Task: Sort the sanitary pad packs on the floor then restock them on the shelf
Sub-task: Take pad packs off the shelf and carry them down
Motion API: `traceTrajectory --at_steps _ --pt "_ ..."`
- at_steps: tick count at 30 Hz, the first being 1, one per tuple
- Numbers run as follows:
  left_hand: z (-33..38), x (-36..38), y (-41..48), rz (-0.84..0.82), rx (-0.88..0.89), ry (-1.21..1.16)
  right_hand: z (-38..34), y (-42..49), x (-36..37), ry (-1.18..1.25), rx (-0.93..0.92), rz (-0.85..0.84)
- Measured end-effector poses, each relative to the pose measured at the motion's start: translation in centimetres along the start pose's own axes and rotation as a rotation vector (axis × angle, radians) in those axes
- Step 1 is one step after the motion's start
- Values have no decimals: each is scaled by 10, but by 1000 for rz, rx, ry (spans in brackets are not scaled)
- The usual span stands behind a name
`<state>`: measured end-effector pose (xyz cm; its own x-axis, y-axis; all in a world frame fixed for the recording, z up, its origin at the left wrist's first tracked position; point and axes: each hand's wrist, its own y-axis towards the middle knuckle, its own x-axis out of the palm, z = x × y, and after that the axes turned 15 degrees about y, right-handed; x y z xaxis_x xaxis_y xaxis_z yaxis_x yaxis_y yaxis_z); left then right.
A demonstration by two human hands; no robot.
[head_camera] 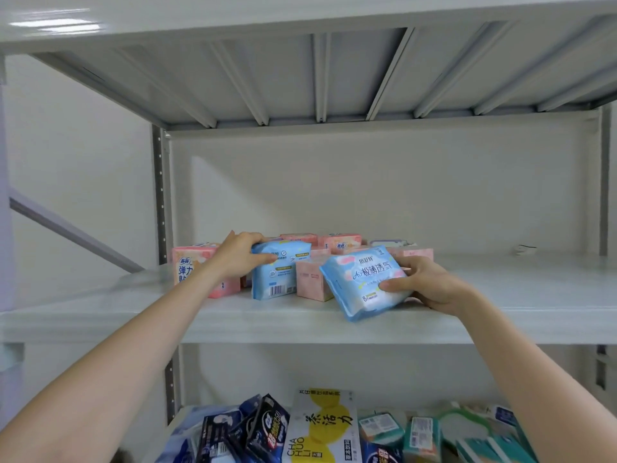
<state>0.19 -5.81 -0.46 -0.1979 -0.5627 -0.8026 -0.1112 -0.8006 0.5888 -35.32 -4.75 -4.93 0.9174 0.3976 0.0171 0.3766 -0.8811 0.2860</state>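
Your left hand (238, 255) has its fingers (258, 243) curled over the top of the upright blue pack (278, 274), which stands near the shelf's (500, 309) front edge among pink packs (312, 284). Your right hand (425, 284) grips a second blue pack (365, 284), tilted over that front edge. Stand it upright, flush beside the first with the label out, then let go.

Middle shelf, front: tilted light-blue soft plastic pack (364, 282), "倍舒特" along the top, "Air 极薄透气" across the face, numeral "8" at the lower corner.
Far left: pink soft plastic pack (187, 272), "苏菲" logo, "弹力" beneath, the rest hidden.
Between them: upright light-blue soft plastic pack (275, 279), barcode, print too small to read.
Lower shelf: white-and-yellow flat pack (320, 426), "茶活力", "CHA HUO LI".
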Motion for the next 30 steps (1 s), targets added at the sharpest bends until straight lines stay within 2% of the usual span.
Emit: traceTrajectory --at_steps 5,11,15,21,30 --pt "-2 -16 -24 1 10 -100 -4 -16 13 -65 -32 21" --pt "4 -27 -53 21 28 -91 -4 -47 37 -168 -131 209" --pt "10 -26 -71 150 1 -85 1 -65 58 -166 -210 404" --pt "13 -23 -111 341 -120 -271 20 -88 82 -26 -269 545" --pt "33 -33 -190 304 -213 -384 42 -147 90 76 -206 571"
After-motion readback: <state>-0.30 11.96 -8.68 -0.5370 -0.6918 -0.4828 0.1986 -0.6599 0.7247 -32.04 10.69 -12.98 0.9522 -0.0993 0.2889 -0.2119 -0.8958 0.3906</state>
